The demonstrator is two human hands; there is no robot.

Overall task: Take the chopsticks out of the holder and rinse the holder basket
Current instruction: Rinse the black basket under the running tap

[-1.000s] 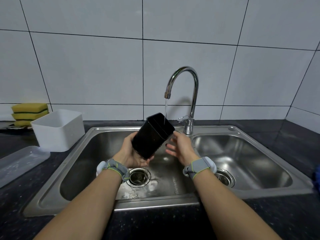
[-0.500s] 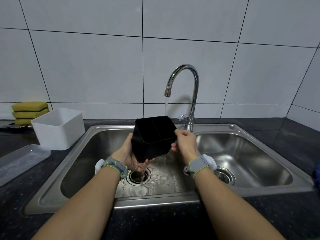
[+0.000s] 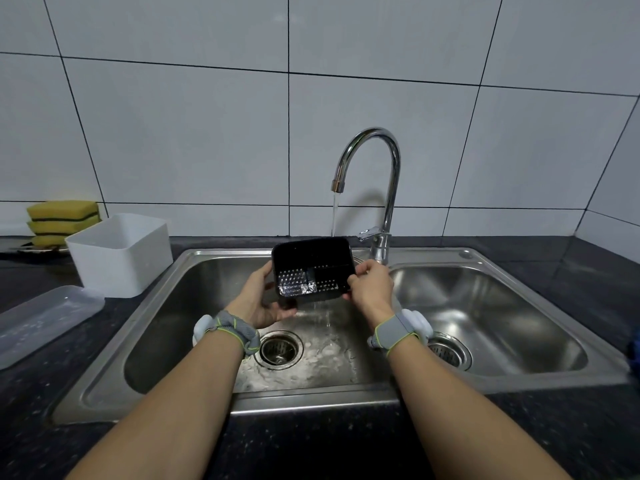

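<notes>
No readable text, labels or numbers anywhere — tap, sink, containers all unmarked.

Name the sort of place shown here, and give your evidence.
Most likely a home kitchen: a steel double sink with a running tap, tiled wall, and stacked sponges on the counter.

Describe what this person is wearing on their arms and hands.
Both forearms are bare, with no sleeves or gloves. Each wrist carries a grey fabric strap edged in lime green, with a rounded white device attached: one on the left wrist, one on the right wrist.
</notes>
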